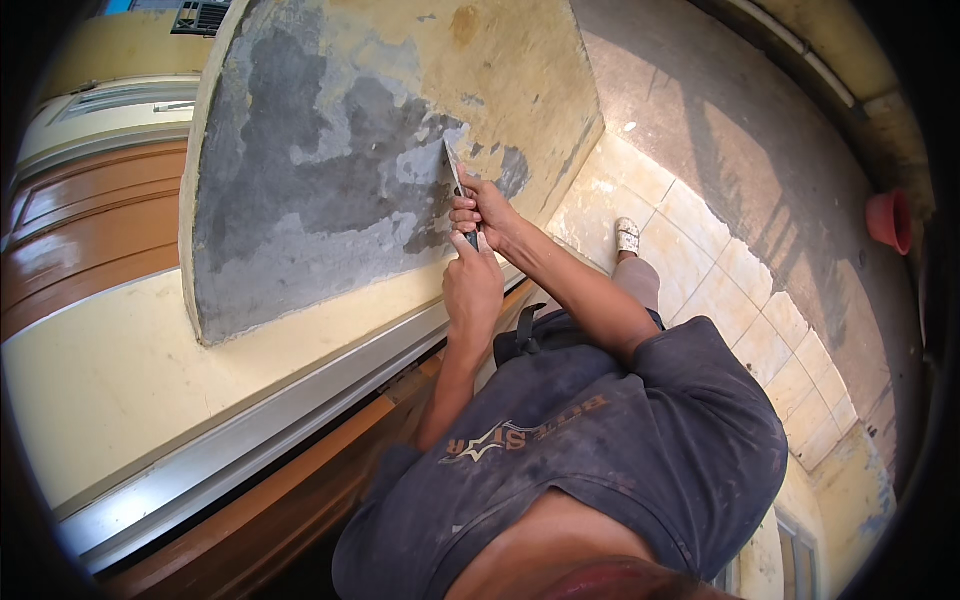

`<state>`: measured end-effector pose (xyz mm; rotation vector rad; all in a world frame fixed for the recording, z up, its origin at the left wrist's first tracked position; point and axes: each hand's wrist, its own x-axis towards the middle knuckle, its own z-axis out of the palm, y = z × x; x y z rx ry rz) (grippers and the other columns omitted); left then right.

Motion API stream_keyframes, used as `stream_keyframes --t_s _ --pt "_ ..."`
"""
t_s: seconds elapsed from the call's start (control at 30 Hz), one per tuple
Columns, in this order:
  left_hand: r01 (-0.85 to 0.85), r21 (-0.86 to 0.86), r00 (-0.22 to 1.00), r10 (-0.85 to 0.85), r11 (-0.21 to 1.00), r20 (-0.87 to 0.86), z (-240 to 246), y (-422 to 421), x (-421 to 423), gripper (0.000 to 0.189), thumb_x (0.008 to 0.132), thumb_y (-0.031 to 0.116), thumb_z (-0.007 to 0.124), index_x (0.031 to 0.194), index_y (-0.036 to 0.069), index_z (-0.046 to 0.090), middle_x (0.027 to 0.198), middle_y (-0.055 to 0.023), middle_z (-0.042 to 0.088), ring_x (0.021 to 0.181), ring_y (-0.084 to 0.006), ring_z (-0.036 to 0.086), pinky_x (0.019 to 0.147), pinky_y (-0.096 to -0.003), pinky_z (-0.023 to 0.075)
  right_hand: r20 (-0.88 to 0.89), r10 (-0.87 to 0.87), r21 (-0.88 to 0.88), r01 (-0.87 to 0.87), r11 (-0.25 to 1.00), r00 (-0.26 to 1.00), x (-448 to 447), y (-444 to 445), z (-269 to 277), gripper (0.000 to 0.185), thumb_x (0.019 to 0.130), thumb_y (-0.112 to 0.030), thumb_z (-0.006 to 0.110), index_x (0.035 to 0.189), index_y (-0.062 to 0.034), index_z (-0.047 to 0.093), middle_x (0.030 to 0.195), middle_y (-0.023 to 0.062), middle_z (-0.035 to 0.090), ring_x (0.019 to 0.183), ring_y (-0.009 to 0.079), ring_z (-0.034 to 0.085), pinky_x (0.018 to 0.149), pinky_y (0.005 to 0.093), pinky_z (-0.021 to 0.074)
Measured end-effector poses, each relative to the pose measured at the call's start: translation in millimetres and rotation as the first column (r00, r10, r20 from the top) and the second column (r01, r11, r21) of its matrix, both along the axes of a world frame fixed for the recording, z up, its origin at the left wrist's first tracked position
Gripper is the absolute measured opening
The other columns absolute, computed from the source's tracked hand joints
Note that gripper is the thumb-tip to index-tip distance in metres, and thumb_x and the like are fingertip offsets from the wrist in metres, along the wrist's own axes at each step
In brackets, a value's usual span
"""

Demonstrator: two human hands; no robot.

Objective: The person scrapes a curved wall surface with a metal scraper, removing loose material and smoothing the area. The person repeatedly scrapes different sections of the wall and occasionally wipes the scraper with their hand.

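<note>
My right hand (484, 206) is closed around the dark handle of a scraper with a thin metal blade (452, 157). The blade's tip rests against a wall panel (300, 150) with yellow paint and large bare grey patches, at the edge of a pale grey area. Just below, my left hand (474, 281) holds the lower end of the same handle with thumb and fingers. Part of the handle is hidden by the fingers.
An aluminium frame (262, 442) runs under the panel above brown wood. Brown wooden panelling (97, 217) is at left. Cream floor tiles (694, 262), my foot in a pale shoe (628, 236) and rough concrete (720, 142) lie at right. A red bucket (889, 221) stands farther off.
</note>
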<state>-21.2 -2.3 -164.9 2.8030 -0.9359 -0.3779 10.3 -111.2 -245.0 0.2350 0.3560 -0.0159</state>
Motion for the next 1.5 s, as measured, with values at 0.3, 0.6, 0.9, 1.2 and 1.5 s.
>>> stream_keyframes --t_s 0.3,0.6,0.9,1.2,1.5 --pt "0.053 0.001 0.994 -0.053 0.999 0.098 11 10 15 0.03 0.107 0.024 0.05 0.126 0.001 0.049 0.073 -0.0317 0.067 0.072 -0.0525 0.068 0.062 -0.0614 0.0527 -0.016 -0.065 0.052 0.065 0.996 0.998 13 12 3 0.059 0.103 -0.062 0.055 0.069 -0.0185 0.036 0.056 -0.0068 0.029 0.045 0.0078 0.028 0.043 0.0255 0.0314" --pt "0.072 -0.139 0.989 -0.052 0.988 0.138 17 -24 36 0.025 0.102 0.026 0.061 0.103 0.001 0.063 0.074 -0.0289 0.068 0.074 -0.0487 0.069 0.063 -0.0583 0.0515 -0.06 -0.161 0.199 0.17 0.965 0.985 34 -16 -9 0.066 0.104 -0.064 0.05 0.06 -0.0186 0.034 0.052 -0.0052 0.027 0.044 0.0102 0.028 0.046 0.0261 0.0321" --pt "0.042 0.021 0.984 -0.045 0.999 0.172 28 -32 25 0.032 0.102 0.031 0.059 0.107 0.001 0.066 0.084 -0.0309 0.071 0.083 -0.0501 0.07 0.074 -0.058 0.0557 -0.006 -0.135 0.304 0.13 0.944 0.991 38 -17 -21 0.062 0.106 -0.065 0.045 0.068 -0.0172 0.034 0.057 -0.0053 0.029 0.046 0.0101 0.028 0.043 0.0265 0.0316" --pt "0.095 0.181 0.972 -0.131 0.979 0.195 31 -65 12 0.035 0.104 0.033 0.056 0.11 -0.001 0.062 0.081 -0.03 0.071 0.083 -0.0488 0.072 0.074 -0.0566 0.0577 0.088 -0.156 0.355 0.115 0.928 0.984 28 -44 -31 0.057 0.11 -0.052 0.047 0.066 -0.0168 0.037 0.056 -0.0056 0.032 0.046 0.0072 0.029 0.042 0.024 0.0307" --pt "0.145 0.188 0.965 -0.181 0.971 0.192 6 -76 29 0.037 0.104 0.033 0.056 0.113 -0.003 0.061 0.084 -0.03 0.072 0.081 -0.0486 0.072 0.073 -0.0551 0.059 -0.08 -0.179 0.29 0.194 0.937 0.981 32 -58 -50 0.057 0.109 -0.057 0.044 0.071 -0.0143 0.039 0.059 -0.0048 0.032 0.046 0.0096 0.029 0.043 0.027 0.0324"
